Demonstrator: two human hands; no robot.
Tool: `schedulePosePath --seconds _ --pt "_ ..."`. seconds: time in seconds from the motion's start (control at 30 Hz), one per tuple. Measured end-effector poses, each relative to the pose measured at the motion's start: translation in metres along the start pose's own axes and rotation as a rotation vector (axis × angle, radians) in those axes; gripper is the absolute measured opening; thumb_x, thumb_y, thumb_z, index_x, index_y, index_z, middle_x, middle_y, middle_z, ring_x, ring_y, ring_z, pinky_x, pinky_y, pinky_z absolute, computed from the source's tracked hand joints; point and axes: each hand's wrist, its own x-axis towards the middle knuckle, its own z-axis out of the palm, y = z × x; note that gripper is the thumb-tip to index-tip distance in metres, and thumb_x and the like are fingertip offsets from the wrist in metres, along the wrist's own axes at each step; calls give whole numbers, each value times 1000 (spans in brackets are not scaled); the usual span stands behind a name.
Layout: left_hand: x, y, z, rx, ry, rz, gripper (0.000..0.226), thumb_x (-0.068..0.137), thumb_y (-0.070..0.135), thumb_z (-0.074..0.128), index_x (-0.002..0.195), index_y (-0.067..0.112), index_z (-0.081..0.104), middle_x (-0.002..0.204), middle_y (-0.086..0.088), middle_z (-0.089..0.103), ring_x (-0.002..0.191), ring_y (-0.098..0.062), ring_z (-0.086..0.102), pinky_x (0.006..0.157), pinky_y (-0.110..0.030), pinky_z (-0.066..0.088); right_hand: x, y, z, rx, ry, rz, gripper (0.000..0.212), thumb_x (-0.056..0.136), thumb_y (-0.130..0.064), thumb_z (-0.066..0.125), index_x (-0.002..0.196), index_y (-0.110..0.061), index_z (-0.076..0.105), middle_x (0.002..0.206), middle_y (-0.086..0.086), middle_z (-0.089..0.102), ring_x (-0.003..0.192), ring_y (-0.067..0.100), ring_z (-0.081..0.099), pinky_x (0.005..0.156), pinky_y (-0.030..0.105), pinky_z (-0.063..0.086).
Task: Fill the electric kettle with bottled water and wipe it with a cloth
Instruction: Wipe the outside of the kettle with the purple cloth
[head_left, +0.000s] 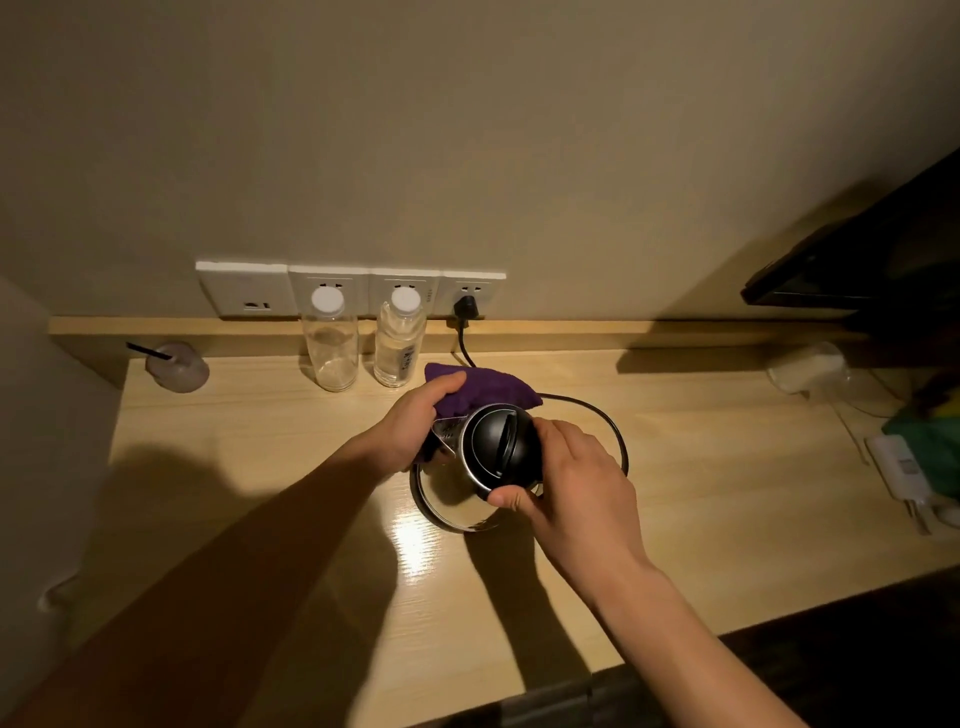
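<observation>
A steel electric kettle with a black lid (500, 448) stands on the wooden desk (727, 493), its lid shut. My right hand (576, 488) grips the kettle on its right side, where the handle is hidden under the palm. My left hand (415, 428) presses a purple cloth (485, 389) against the kettle's far left side near the spout. Two clear water bottles with white caps stand at the wall behind: the left bottle (330, 345) looks empty, the right bottle (397, 345) holds water.
The kettle's black cord (618, 436) loops round its right side up to a plug (465, 309) in the wall sockets. A plastic cup with a straw (176, 366) stands far left. A clear bag (802, 369), a white adapter (901, 470) and a dark screen (857, 260) fill the right.
</observation>
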Motion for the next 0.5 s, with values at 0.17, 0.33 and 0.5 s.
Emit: schedulePosePath --seconds 0.17,0.33,0.5 --pt "-7 -8 9 -90 187 -22 42 90 52 60 90 18 84 85 -8 80 80 -24 76 69 -33 57 -4 -14 5 -41 44 106 79 82 -74 66 137 -19 55 122 0 64 110 23 61 84 36 50" --pt "-23 -15 29 -201 287 81 49 85 61 53 99 25 83 102 -11 81 101 -29 76 82 -40 58 -6 -29 10 -16 97 227 76 80 -77 66 123 -15 58 114 3 62 105 26 61 82 39 49" --pt "-40 -33 45 -167 403 154 83 70 77 53 123 15 70 118 -14 75 115 -31 67 109 -54 46 -2 -36 12 -20 121 275 76 79 -76 68 118 -12 59 111 6 62 103 28 62 81 39 50"
